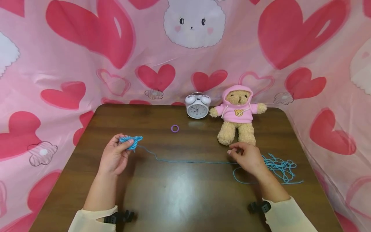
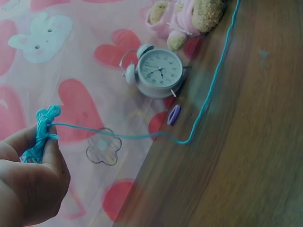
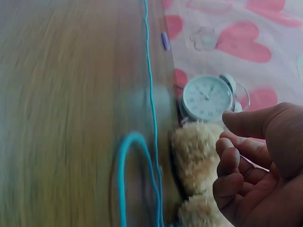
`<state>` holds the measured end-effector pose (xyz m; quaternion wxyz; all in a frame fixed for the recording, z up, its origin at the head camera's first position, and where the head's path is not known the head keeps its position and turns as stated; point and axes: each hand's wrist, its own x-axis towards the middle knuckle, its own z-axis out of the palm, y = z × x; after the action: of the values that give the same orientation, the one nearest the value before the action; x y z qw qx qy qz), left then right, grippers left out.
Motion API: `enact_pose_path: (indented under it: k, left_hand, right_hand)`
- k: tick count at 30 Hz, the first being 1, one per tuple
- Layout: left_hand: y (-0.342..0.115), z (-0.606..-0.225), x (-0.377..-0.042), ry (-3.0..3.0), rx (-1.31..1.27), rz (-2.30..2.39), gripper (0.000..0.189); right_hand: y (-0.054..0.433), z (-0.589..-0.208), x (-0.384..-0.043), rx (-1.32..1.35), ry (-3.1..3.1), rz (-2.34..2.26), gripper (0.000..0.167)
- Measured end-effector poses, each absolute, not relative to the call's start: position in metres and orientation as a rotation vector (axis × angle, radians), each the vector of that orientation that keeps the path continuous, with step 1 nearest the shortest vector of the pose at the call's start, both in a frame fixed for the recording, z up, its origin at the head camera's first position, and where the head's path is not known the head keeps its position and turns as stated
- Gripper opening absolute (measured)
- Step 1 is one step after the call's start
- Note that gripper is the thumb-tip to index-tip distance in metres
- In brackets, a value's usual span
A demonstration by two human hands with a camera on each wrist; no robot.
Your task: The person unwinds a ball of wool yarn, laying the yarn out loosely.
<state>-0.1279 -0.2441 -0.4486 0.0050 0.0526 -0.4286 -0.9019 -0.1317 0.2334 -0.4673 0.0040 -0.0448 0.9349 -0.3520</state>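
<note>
A small bundle of blue yarn (image 1: 137,140) is pinched between thumb and fingers of the left hand (image 1: 116,158), raised at the table's left side. Nothing is seen gripped by the right hand (image 1: 249,158), its fingers loosely bent and the thumb held apart. A single strand (image 1: 191,161) is stretched from the bundle across the table (image 1: 185,199) toward a loose pile (image 1: 279,167) by the right forearm. Knots could be drawn tight, it is judged, if the strand were pulled sharply, since the pile is heaped in crossing loops; the bundle could be unravelled should the pinch be relaxed. The yarn's path is crossed by the right hand and wrist, where a loop might be snagged. Just beyond, that hand's way is blocked by a pink-hooded teddy bear (image 1: 238,112). Farther off, a white alarm clock (image 1: 197,110) and a purple ring (image 1: 172,129) are left untouched before a heart-printed backdrop (image 1: 155,32).
</note>
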Motion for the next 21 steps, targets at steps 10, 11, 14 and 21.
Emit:
enact_pose_path:
  k: [10,11,14,21]
  left_hand:
    - [-0.232,-0.450,-0.125,-1.401,0.182,-2.816,0.024]
    - [-0.231,-0.449,-0.126,-1.409,0.184,-2.809,0.024]
    - [-0.226,-0.446,-0.127,-1.433,0.187,-2.795,0.024]
    - [-0.215,-0.441,-0.130,-1.477,0.198,-2.781,0.025]
  right_hand:
    - [0.193,-0.476,-0.135,-0.255,2.845,-1.266,0.021]
    - [0.189,-0.476,-0.137,-0.270,2.840,-1.273,0.022]
    - [0.176,-0.475,-0.141,-0.334,2.837,-1.285,0.022]
    - [0.145,-0.478,-0.148,-0.445,2.796,-1.356,0.025]
